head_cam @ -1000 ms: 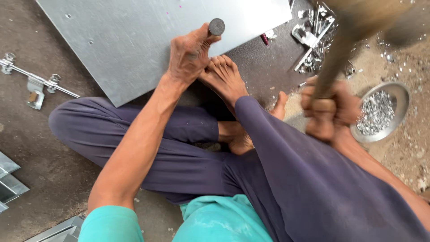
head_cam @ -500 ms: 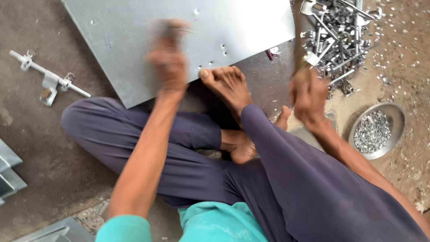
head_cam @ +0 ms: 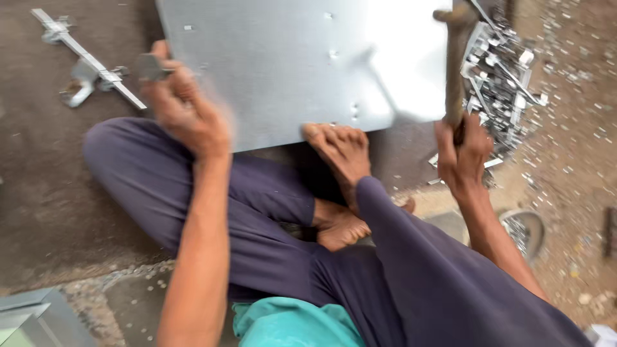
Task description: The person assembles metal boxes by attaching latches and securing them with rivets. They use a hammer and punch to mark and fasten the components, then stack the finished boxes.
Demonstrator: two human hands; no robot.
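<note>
I sit on the ground with a grey metal sheet (head_cam: pixel 283 58) lying in front of me. My bare foot (head_cam: pixel 340 151) rests against its near edge. My left hand (head_cam: pixel 183 109) is at the sheet's left edge, closed around a short dark metal punch (head_cam: pixel 151 66). My right hand (head_cam: pixel 459 151) grips the wooden handle of a hammer (head_cam: pixel 455 64) that points up over the sheet's right side. Both hands are blurred.
A metal latch bar with brackets (head_cam: pixel 87 67) lies on the ground at the left. A heap of small metal parts (head_cam: pixel 508 77) sits at the right, and a round metal bowl of small pieces (head_cam: pixel 524 231) beside my right leg. Metal boxes (head_cam: pixel 32 318) at lower left.
The view has shifted. My left hand with the punch has gone from the sheet's near corner to its left edge. The hammer has risen upright over the sheet's right side.
</note>
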